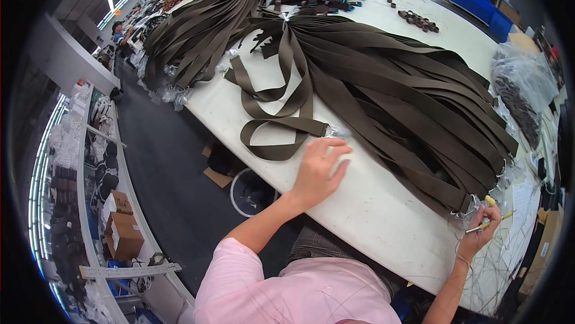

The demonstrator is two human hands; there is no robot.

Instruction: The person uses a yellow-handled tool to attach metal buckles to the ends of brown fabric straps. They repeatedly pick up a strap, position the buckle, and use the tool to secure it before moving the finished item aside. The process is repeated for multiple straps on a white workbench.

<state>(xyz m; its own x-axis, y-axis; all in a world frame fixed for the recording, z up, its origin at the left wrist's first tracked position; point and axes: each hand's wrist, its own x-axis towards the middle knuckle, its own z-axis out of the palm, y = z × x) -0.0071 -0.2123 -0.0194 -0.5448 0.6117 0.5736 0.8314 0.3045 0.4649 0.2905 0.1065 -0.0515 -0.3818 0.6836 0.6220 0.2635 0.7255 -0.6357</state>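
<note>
The left hand [319, 168] lies flat on the white table [371, 204], its fingers [332, 147] slightly spread and stretched forward, their tips touching a small clear plastic wrap [337, 131] that covers the end of a dark brown strap [281, 123]. That strap is a long flat band of matte webbing, and from the fingertips it runs away in loose loops and folds over itself before joining a big fan of like straps [407, 96] tied together at the far end with a pale knot [290, 13]. The fan spreads out to the right of the fingers, its ends pointing toward the right hand [479, 235]. The right hand is curled, fingers pinched around a small yellow-handled tool [490, 223], held just beside the plastic-wrapped strap ends at the table's near edge. Thin dark threads [491, 270] lie scattered below those fingers. Farther off, another bundle of brown straps [203, 30] hangs over the table's left edge.
</note>
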